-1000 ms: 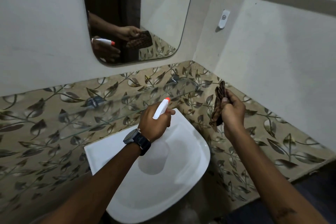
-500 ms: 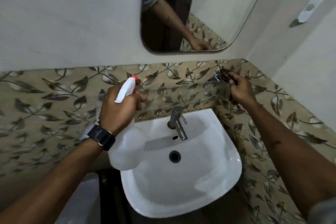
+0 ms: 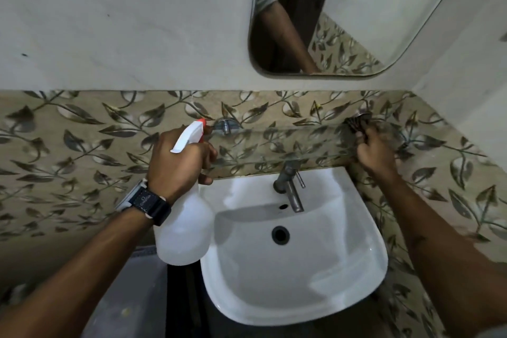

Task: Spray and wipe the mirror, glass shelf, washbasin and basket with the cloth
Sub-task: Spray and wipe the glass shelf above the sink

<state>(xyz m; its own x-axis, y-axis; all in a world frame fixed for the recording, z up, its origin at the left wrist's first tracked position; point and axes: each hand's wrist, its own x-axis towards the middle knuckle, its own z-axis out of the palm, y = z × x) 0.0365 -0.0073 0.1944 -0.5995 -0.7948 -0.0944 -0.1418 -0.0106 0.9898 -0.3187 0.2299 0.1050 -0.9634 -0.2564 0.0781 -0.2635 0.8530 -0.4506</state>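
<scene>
In the head view, the left hand (image 3: 179, 163) is wrapped tight around the neck of a translucent white plastic spray bottle (image 3: 184, 230) with a white trigger head and orange nozzle tip, fingers closed over the trigger; a dark-strapped wristwatch (image 3: 148, 204) sits on that wrist. The bottle's round body hangs below this grip, just left of the white ceramic washbasin (image 3: 323, 269), while its nozzle points up and away toward the leaf-patterned beige wall tiles (image 3: 82, 151). Just beyond the nozzle, a round metal bracket (image 3: 225, 126) is fixed to the tiles, carrying the left end of the clear glass shelf (image 3: 274, 145), whose faint edge runs rightward to the other hand. The right hand (image 3: 374, 151) is closed on a dark brown crumpled cloth (image 3: 355, 126), pressing it at the shelf's right end, close to the corner of the wall. Below and between both grips, a grey metal tap (image 3: 289, 182) stands at the back of the basin, above the dark drain hole (image 3: 280, 234). Above the right hand's grip, a rounded frameless mirror (image 3: 384, 8) hangs on the pale wall and reflects an arm. No basket can be made out.
</scene>
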